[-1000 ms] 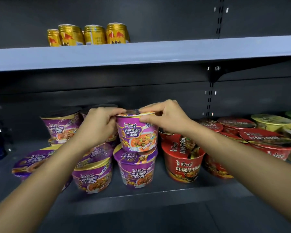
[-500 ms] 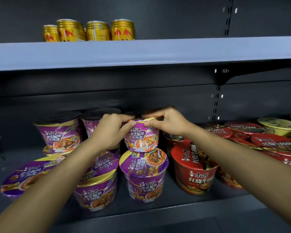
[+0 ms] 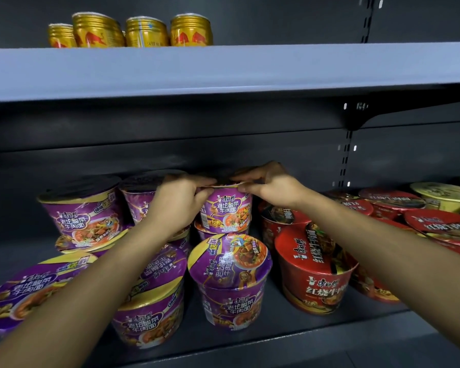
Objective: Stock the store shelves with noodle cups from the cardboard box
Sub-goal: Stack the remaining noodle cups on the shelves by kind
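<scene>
A purple noodle cup (image 3: 227, 211) stands upright at the back of the lower shelf (image 3: 290, 338), on top of another purple cup whose rim shows just beneath it. My left hand (image 3: 178, 203) grips its rim from the left and my right hand (image 3: 266, 185) grips the rim from the right, fingers curled over the lid. Another purple cup (image 3: 230, 277) stands in front of it. More purple cups (image 3: 83, 213) are stacked to the left. The cardboard box is out of view.
Red noodle cups (image 3: 316, 274) fill the shelf to the right, with yellow-green cups (image 3: 441, 196) at the far right. Several gold drink cans (image 3: 144, 31) stand on the grey upper shelf (image 3: 250, 67). A shelf bracket (image 3: 353, 123) hangs below it.
Both hands have carried the purple cup back and away from me, over the front cup, and down onto the rear stack. The camera has moved closer to the shelf.
</scene>
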Motion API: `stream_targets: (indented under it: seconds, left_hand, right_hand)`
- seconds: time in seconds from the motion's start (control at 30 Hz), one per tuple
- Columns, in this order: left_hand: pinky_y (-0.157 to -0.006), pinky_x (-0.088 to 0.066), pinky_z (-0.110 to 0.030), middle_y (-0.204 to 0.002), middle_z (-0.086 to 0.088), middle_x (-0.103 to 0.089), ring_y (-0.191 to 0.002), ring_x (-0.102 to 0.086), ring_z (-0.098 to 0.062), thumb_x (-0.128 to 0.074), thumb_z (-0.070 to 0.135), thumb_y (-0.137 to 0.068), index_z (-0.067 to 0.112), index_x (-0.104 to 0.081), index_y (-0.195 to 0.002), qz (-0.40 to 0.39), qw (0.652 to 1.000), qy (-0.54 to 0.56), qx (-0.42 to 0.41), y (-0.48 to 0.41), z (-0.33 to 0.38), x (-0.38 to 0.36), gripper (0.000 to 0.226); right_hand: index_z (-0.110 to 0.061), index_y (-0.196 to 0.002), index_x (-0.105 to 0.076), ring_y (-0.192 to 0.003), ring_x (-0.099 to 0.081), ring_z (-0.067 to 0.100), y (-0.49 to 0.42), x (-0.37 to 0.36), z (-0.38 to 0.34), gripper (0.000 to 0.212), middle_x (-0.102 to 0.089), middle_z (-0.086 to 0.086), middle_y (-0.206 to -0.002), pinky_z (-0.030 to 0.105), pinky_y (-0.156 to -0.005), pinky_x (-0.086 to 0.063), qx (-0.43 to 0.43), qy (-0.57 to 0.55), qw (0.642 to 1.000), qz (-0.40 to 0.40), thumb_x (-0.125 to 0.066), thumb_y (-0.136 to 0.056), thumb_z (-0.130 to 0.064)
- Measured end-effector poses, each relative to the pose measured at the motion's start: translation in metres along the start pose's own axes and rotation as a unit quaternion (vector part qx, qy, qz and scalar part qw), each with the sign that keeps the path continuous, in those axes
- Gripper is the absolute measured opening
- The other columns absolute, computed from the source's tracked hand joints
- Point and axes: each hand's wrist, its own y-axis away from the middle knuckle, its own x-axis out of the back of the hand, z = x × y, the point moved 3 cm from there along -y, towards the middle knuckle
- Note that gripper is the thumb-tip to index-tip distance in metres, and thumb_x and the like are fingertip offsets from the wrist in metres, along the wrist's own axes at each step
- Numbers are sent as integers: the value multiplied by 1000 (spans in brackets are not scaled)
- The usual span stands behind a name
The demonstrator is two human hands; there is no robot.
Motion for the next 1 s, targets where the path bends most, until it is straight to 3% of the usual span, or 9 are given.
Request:
stream_targets:
  seconds: [0.23,0.33,0.5,0.63,0.87,1.0]
  left_hand:
    - [-76,-44,-28,-119,-8,-63,-104,-60,-27,-45,36,-98,33,-50,-135,-4,999,-28,15,-5,-3,-8,37]
    - [-75,-45,-29,-120,-8,-62,-103,-60,-27,-45,38,-98,31,-50,-136,-1,999,-49,14,-6,-3,-10,39]
    - [-68,-38,-26,-119,-9,-62,-100,-61,-27,-44,38,-98,29,-49,-137,-3,998,-69,12,-8,-2,-12,40]
    - [-71,-44,-29,-117,-9,-63,-99,-61,-28,-46,37,-97,28,-52,-134,4,998,-63,6,-9,-2,-13,39]
    - [-70,-47,-30,-114,-9,-65,-96,-62,-29,-47,37,-97,29,-52,-134,0,998,-61,4,-9,-6,-15,38]
    - [-69,-47,-30,-110,-10,-66,-93,-62,-29,-47,35,-97,28,-56,-131,15,999,-47,-12,-8,-7,-14,36]
  right_hand:
    - [-22,-120,-65,-108,-58,4,-8,-1,5,31,-63,-4,-125,6,-84,-45,4,27,1000,-3,-64,-89,-19]
    - [-22,-120,-65,-110,-60,9,-10,0,7,31,-63,-3,-125,17,-90,-47,2,34,999,-6,-64,-89,-19]
    - [-20,-122,-64,-110,-60,11,-10,0,7,32,-64,-1,-124,17,-88,-46,1,52,999,-3,-62,-90,-19]
    - [-19,-122,-64,-109,-61,13,-11,-1,8,32,-65,1,-122,26,-94,-49,-2,47,999,-3,-63,-90,-19]
    - [-20,-126,-61,-112,-59,14,-9,-2,5,33,-63,1,-124,13,-85,-43,-3,65,998,-4,-59,-93,-19]
    - [-23,-126,-60,-114,-58,14,-9,-2,3,33,-62,1,-127,19,-92,-46,-3,74,997,-13,-58,-93,-20]
